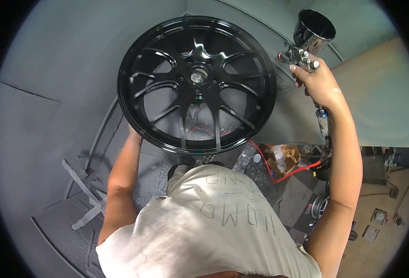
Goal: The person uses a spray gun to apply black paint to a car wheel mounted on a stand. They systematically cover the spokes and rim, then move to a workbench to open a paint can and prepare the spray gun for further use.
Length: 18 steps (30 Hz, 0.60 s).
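A glossy black multi-spoke wheel rim (200, 59) fills the upper middle, its face toward me. To its right, my right hand (324, 85) is closed around a spray gun (301, 56) splashed with dark paint. A black cup (314, 31) sits on top of the gun, and its handle end hangs down along my wrist. The gun is apart from the rim. My left hand (135, 134) reaches behind the rim's lower left edge. Its fingers are hidden there, so whether it grips or only touches the rim does not show.
A red hose (302, 170) crosses the floor at the right, past an open cardboard box (285, 162) holding plastic wrappings. Another wheel (319, 206) lies beyond it. A grey-coated stand (83, 185) with splayed legs is at the lower left. Grey walls (51, 78) enclose the left side.
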Motion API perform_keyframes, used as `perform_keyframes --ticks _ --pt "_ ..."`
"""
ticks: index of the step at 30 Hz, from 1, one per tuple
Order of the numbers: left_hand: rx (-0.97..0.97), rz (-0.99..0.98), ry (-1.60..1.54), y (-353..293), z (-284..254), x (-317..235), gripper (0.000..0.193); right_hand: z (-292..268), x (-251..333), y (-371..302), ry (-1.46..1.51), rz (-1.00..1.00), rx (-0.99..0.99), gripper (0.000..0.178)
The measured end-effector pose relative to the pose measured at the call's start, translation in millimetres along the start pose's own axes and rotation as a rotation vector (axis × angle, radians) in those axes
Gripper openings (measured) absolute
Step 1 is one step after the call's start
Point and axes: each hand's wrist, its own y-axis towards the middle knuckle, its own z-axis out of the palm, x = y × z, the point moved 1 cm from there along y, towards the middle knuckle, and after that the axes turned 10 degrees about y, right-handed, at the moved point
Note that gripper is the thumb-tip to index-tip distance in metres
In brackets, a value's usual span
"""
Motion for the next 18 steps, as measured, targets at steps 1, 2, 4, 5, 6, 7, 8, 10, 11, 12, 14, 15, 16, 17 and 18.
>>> perform_keyframes --ticks 1,2,4,5,6,7,8,10,11,12,14,15,16,17,18 --pt "-0.009 -0.007 0.012 -1.2 1.4 5.7 0.029 -0.4 -1.1 0.9 0.010 -0.007 -0.001 0.019" --pt "-0.010 -0.015 0.020 -2.4 2.0 8.5 0.029 -0.8 -2.6 2.6 0.020 -0.013 -0.001 0.019" --pt "-0.016 -0.018 0.034 -5.2 3.1 14.8 0.029 -0.4 -3.8 2.6 0.030 -0.009 -0.008 0.018" --pt "-0.021 -0.016 0.040 -7.3 3.5 16.2 0.028 -0.6 -3.4 2.6 0.031 -0.001 -0.014 0.018" --pt "-0.021 -0.016 0.046 -7.7 4.6 16.3 0.028 -0.7 -3.3 2.6 0.033 0.007 -0.020 0.018" --pt "-0.024 -0.012 0.050 -8.6 4.6 15.9 0.028 -0.7 -3.4 2.6 0.034 -0.007 -0.020 0.018" --pt "-0.026 -0.010 0.052 -8.8 5.5 15.2 0.028 -1.2 -4.7 2.5 0.036 -0.019 -0.020 0.018" --pt "-0.025 -0.005 0.057 -9.0 5.3 12.1 0.027 -2.3 -7.3 3.0 0.038 -0.033 -0.024 0.018" --pt "-0.028 -0.003 0.060 -10.0 5.3 12.5 0.027 -3.0 -8.4 3.5 0.039 -0.036 -0.026 0.017" --pt "-0.032 -0.003 0.059 -13.1 5.7 16.0 0.027 -3.8 -9.7 4.1 0.039 -0.038 -0.029 0.017" --pt "-0.036 0.007 0.063 -14.3 5.0 15.4 0.026 -4.6 -11.6 7.0 0.035 -0.055 -0.034 0.018" --pt "-0.039 0.011 0.061 -14.1 5.0 14.5 0.026 -4.4 -12.2 7.8 0.032 -0.062 -0.036 0.018" --pt "-0.040 0.021 0.066 -13.2 4.3 11.6 0.026 -4.2 -11.6 7.4 0.042 -0.053 -0.038 0.018" --pt "-0.042 0.023 0.064 -12.7 3.9 11.6 0.026 -4.2 -10.0 6.9 0.051 -0.042 -0.038 0.019" --pt "-0.042 0.031 0.065 -10.8 2.7 8.6 0.026 -5.1 -9.1 6.4 0.060 -0.032 -0.040 0.019"
